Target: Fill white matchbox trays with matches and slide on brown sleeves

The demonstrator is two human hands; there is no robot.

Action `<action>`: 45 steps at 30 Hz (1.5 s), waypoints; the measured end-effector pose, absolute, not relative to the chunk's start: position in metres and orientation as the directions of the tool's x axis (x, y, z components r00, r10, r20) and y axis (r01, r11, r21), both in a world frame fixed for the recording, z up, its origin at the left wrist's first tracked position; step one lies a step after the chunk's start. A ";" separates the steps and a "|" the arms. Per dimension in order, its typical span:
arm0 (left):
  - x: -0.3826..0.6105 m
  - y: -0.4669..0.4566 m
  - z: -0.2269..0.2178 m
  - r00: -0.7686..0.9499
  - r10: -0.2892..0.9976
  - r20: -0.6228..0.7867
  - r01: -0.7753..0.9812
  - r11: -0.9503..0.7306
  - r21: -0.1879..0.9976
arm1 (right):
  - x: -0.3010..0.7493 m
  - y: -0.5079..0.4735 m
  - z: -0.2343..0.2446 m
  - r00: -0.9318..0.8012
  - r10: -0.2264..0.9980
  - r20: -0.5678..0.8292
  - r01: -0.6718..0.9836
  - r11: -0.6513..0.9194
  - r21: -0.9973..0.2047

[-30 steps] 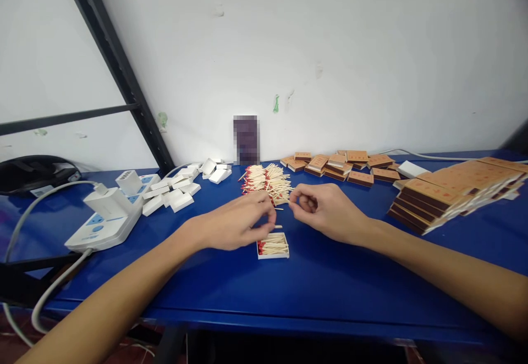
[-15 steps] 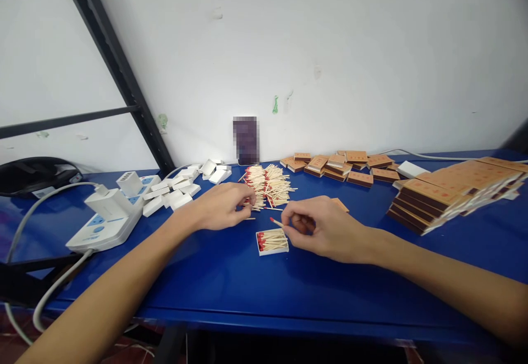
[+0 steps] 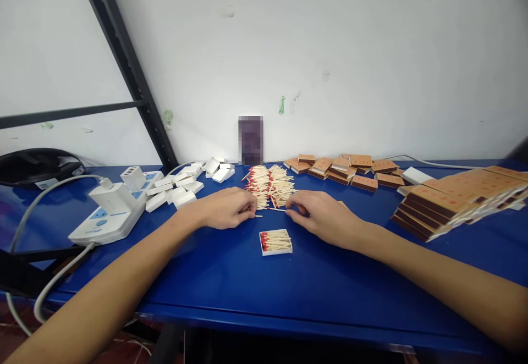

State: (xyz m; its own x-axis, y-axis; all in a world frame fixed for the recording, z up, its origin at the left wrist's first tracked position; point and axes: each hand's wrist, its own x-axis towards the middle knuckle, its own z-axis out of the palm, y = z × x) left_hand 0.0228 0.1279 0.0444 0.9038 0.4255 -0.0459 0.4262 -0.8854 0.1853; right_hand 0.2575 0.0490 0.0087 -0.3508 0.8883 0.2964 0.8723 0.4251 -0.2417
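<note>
A pile of red-tipped matches (image 3: 270,186) lies on the blue table (image 3: 231,281). In front of it sits a small white tray (image 3: 275,242) filled with matches. My left hand (image 3: 226,213) rests at the pile's near left edge, fingers curled and pinching at matches. My right hand (image 3: 324,218) lies at the pile's near right edge, fingers bent onto loose matches. What each hand's fingertips hold is too small to make out.
White inner trays (image 3: 177,187) lie scattered at the left, beside a white power strip (image 3: 109,215) with plugs and a grey cable. Brown matchbox sleeves (image 3: 342,167) lie behind, and flat stacks (image 3: 449,202) at the right. A black metal frame (image 3: 127,72) leans against the wall.
My right hand moved from beside the white tray back up to the match pile. My left hand stayed at the pile's left edge. The view shifted slightly.
</note>
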 end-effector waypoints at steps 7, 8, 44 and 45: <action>0.026 0.130 0.041 0.891 0.450 0.060 0.444 -0.891 0.094 | 0.254 0.050 0.004 -0.374 0.899 0.226 0.886 0.418 -0.198; 0.026 0.130 0.041 0.895 0.444 0.049 0.439 -0.894 0.092 | 0.254 0.047 0.006 -0.373 0.903 0.213 0.892 0.412 -0.186; 0.040 0.094 0.050 0.938 0.337 -0.081 0.324 -0.769 0.551 | 0.273 0.062 0.010 -0.406 0.891 0.203 0.908 0.419 -0.021; 0.040 0.094 0.049 0.937 0.339 -0.080 0.325 -0.771 0.548 | 0.274 0.062 0.010 -0.422 0.886 0.191 0.899 0.436 -0.039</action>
State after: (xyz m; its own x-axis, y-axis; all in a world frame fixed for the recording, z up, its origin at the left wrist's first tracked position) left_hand 0.0400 0.0939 0.0493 0.9374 0.3389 -0.0796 0.3252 -0.7707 0.5479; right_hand 0.2742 0.0615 0.0095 -0.4218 0.8864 0.1910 0.8990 0.4362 -0.0391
